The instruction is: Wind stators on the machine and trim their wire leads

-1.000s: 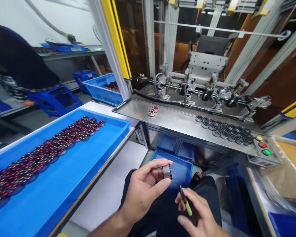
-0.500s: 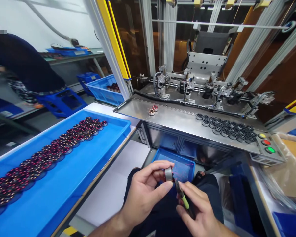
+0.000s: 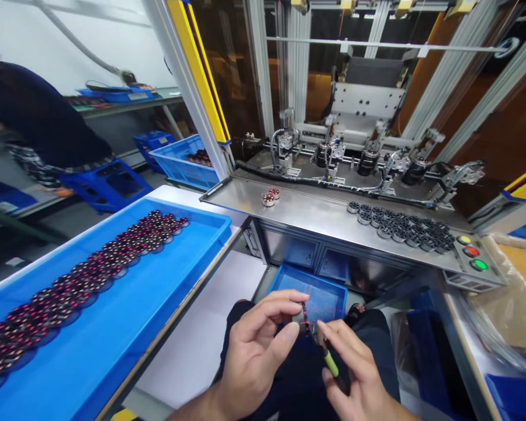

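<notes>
In the head view, my left hand (image 3: 263, 333) pinches a wound motor stator (image 3: 305, 318) between thumb and fingertips. The stator is a short ring, tilted on edge, with red wire showing along its face. Wrapped in my right hand (image 3: 355, 368) is a pair of wire cutters (image 3: 331, 362) with black and green handles. The cutters' jaws lie close to the stator's lower right edge; whether they touch it I cannot tell. Below both hands, a blue bin (image 3: 319, 287) on the floor has bits of red wire in it.
A blue tray (image 3: 188, 263) on the left bench holds many wound stators (image 3: 92, 272). On the machine's metal ledge (image 3: 311, 213) lie two wound stators (image 3: 269, 199) and a group of black unwound cores (image 3: 403, 227). Push buttons (image 3: 472, 251) sit at right. A co-worker (image 3: 48, 111) sits at far left.
The stator has turned in my left fingers, so its red-wired face shows more than its grey outer rim. The cutters have shifted slightly lower and to the right.
</notes>
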Motion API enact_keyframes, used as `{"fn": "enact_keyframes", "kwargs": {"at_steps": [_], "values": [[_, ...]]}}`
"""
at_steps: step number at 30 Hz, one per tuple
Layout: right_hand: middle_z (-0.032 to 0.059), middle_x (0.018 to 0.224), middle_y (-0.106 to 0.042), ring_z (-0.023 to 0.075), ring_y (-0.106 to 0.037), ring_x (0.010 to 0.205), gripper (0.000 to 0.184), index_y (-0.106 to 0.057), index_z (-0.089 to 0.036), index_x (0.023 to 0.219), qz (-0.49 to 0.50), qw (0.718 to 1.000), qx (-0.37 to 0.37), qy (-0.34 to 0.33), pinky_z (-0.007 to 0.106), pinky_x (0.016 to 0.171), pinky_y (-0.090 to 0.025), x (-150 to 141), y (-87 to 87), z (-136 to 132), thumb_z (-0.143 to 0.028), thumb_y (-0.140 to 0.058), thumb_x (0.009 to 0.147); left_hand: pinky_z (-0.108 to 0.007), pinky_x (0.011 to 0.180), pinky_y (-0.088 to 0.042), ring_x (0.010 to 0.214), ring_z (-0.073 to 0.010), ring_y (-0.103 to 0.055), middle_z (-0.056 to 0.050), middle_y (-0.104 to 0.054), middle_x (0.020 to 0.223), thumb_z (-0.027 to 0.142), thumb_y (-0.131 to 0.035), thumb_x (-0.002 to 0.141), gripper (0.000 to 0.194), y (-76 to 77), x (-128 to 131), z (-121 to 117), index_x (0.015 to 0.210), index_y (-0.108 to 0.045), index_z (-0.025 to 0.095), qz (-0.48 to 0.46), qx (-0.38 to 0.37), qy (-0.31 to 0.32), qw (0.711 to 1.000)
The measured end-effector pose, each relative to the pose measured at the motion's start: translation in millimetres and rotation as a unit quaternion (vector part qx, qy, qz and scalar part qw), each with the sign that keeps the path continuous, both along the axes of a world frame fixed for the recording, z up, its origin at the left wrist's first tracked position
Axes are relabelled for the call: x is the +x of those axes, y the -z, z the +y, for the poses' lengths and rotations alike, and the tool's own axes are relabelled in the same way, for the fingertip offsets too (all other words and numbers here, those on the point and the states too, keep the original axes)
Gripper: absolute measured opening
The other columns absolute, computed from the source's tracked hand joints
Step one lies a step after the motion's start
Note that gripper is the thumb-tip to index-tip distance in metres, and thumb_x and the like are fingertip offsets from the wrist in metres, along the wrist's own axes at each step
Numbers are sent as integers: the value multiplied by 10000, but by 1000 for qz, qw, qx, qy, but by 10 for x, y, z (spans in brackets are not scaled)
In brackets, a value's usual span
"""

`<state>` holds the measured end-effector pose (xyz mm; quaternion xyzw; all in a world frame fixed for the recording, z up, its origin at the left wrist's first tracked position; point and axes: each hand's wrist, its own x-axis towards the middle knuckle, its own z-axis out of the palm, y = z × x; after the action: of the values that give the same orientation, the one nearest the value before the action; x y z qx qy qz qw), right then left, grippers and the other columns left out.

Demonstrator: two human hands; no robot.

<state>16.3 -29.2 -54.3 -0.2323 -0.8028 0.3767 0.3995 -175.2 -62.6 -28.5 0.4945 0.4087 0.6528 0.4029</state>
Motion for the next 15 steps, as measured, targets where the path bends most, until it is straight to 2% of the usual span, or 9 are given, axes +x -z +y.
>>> {"fn": "enact_keyframes", "kwargs": {"at_steps": [4,10,12,15], "values": [[77,1039,-603,184,-605,923,734,-459,-240,1449,1,1000,3,0,316,813,-542,-4,-19,0,-27,-486,747,-240,992,-505,1131,-144,-630,-22,-701,1173,119,-602,912,245,-36,-10,-19,1079,-683,280,44,22,-13,999],[21,813,-594,174,-584,684,771,-456,-311,1442,4,999,26,20,269,587,-511,23,47,-5,-23,-476,727,-236,960,-527,1103,-145,-650,-22,-712,1155,93,-602,897,265,-49,-15,-12,1072,-682,276,69,38,-14,997],[15,810,-580,179,-596,716,771,-455,-327,1439,-8,999,15,35,269,616,-521,19,46,-9,-17,-472,733,-233,958,-529,1102,-142,-652,-19,-709,1163,93,-600,897,272,-46,-17,-18,1079,-679,280,70,35,-12,997],[46,939,-591,196,-624,882,752,-458,-294,1442,-12,1000,3,27,290,745,-546,4,16,-9,-30,-472,738,-232,968,-528,1098,-138,-656,-14,-712,1156,91,-601,893,279,-54,-14,-28,1079,-681,284,74,39,-14,996]]}}
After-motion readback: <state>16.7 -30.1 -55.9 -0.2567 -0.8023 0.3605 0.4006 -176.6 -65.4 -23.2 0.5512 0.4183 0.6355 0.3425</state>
